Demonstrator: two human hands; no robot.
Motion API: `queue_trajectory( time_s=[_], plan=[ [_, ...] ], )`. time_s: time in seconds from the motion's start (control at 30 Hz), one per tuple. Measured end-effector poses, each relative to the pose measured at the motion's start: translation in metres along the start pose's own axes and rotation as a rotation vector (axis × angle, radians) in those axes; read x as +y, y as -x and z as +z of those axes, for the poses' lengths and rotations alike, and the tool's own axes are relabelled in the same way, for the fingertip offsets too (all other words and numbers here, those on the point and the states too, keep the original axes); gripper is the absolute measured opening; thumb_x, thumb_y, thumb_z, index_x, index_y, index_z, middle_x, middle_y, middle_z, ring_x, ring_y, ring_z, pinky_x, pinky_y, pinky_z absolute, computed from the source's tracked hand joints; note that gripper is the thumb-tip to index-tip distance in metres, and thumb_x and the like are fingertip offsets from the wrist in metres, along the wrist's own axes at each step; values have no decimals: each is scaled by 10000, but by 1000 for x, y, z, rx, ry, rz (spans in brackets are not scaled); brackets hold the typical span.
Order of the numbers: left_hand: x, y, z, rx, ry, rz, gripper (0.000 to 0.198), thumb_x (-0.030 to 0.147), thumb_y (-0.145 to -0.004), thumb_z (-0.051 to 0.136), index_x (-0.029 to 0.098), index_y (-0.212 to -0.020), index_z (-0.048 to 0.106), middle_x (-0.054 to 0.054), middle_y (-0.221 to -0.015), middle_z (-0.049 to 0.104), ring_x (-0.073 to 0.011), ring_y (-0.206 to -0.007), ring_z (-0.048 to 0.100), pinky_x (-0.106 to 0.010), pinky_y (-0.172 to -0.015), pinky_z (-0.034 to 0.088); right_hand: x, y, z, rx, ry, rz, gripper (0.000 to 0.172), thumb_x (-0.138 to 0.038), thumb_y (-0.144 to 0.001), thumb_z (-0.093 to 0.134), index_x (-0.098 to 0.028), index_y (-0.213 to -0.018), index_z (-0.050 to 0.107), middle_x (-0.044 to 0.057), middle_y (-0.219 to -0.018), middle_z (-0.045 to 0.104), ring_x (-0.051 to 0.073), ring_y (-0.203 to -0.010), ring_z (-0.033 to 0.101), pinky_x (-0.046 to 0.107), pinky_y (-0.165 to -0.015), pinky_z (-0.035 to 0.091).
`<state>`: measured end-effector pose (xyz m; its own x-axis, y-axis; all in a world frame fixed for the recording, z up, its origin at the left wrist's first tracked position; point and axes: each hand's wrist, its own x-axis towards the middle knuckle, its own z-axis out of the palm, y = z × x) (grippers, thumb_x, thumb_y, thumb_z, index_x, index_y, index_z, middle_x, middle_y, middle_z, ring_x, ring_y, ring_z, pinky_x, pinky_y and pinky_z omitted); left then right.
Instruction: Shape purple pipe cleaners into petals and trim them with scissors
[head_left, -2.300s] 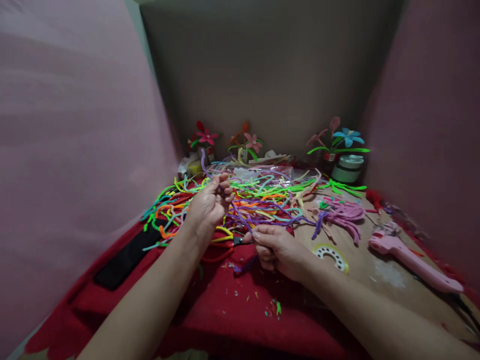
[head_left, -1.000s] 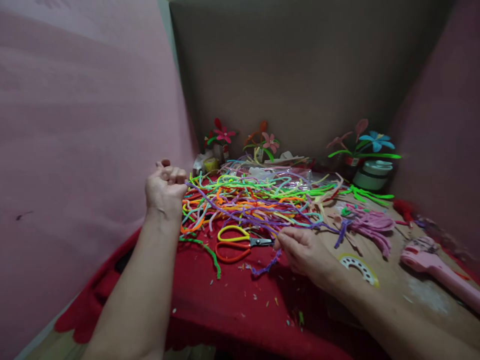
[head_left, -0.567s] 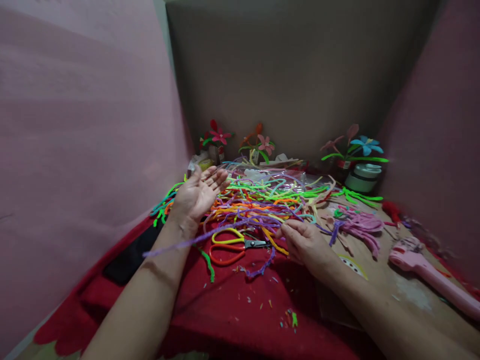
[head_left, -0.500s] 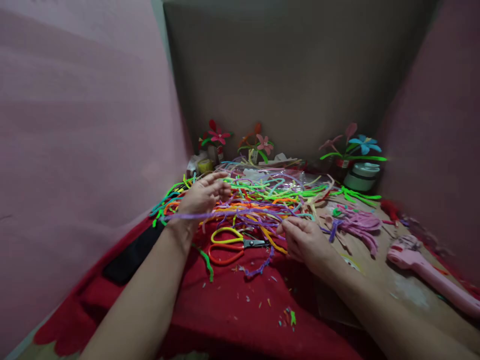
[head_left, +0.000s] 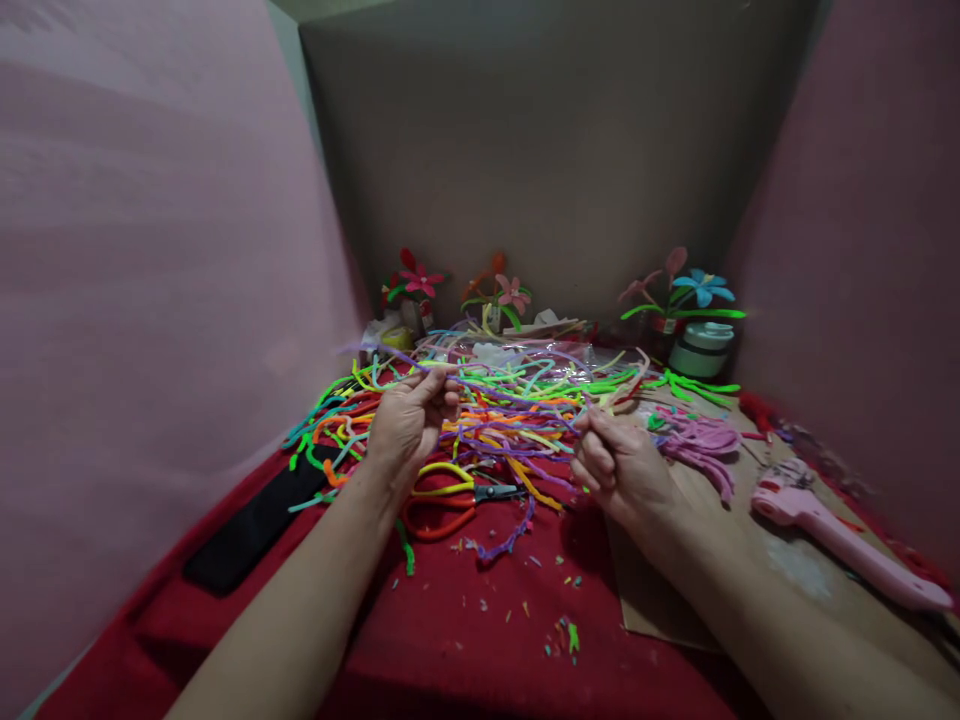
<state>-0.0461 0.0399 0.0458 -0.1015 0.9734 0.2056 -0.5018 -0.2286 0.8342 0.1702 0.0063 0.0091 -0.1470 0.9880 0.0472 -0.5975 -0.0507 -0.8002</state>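
A red cloth covers the table (head_left: 442, 650). A brown board (head_left: 660, 615) takes up its right side, and a tangled heap of fuzzy stems (head_left: 517, 375) spreads along the far edge. A pink tool (head_left: 840, 545) lies by the right edge; an elbow swinging wide might nudge it off. By the left edge, a dark flat slab, perhaps a phone (head_left: 244, 535), lies next to the left forearm and could be pushed the same way.

The left hand (head_left: 405, 425) has thumb and fingers pinched together on a purple stem (head_left: 401, 356); the right hand (head_left: 626, 460) is closed too, apparently on its other end. The stem hangs over the heap, its blurred loose tail reaching past the left hand. That tail could hook other stems if it drops, and a hard pull might kink the stem or slip it from the fingertips.

Scissors (head_left: 461, 500) rest in front of the heap, blades towards the right hand, so lowering it carelessly risks a prick. Nearer the front edge, tiny scraps (head_left: 562, 635) may cling to the fuzz.
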Motion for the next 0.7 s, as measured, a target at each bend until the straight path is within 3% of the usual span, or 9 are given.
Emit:
queue_trajectory(
  time_s=[0.07,0.17,0.23,0.3,0.4,0.47,0.53,0.7],
  plan=[
    [-5,-1,1,38,38,24,82,161,-689,681,124,-763,677,0,-608,634,-68,-508,577,-155,-449,450,0,0,0,9,-62,0,168,-298,-711,638,-146,-670,580,-98,-323,348,36,-275,232,167,-298,241],
    [-15,7,10,48,65,-1,112,141,-681,682,112,-789,683,-26,-649,664,-96,-572,619,-164,-476,476,8,3,3,-126,6,120,191,-313,-740,631,-134,-807,635,-73,-377,448,42,-304,299,182,-344,295],
    [-25,19,20,-4,39,-54,158,142,-663,699,101,-815,689,-50,-676,682,-119,-597,634,-186,-507,492,15,5,5,-180,64,127,270,-336,-752,632,-135,-931,639,-20,-522,587,50,-368,412,191,-398,345],
    [-35,33,30,-110,-46,-127,192,168,-666,704,109,-848,695,-52,-663,689,-130,-574,631,-217,-538,505,20,6,7,-159,96,72,300,-354,-770,616,-137,-975,636,-4,-580,617,50,-397,455,185,-419,354],
    [-50,48,39,-264,-184,-245,191,222,-704,683,131,-871,699,-44,-653,689,-145,-581,634,-257,-581,515,21,3,6,-99,92,11,256,-342,-764,623,-118,-885,648,-2,-568,610,50,-405,471,176,-415,349],
    [-56,53,42,-296,-225,-265,176,231,-707,683,138,-855,699,-43,-693,694,-144,-620,638,-263,-628,516,21,1,4,-66,58,13,225,-319,-748,640,-117,-847,645,-18,-539,585,51,-413,477,171,-417,355],
    [-58,54,42,-287,-255,-267,164,242,-711,681,138,-837,688,-45,-726,695,-133,-638,634,-243,-630,505,20,0,2,-45,58,20,198,-310,-731,652,-117,-765,628,-26,-526,570,50,-410,476,171,-416,362],
    [-53,53,41,-218,-342,-259,157,287,-700,685,158,-731,601,2,-580,636,-91,-469,550,-173,-421,410,22,3,0,0,212,9,250,-343,-717,643,-139,-616,539,-33,-504,557,46,-371,432,174,-383,335]
  ],
)
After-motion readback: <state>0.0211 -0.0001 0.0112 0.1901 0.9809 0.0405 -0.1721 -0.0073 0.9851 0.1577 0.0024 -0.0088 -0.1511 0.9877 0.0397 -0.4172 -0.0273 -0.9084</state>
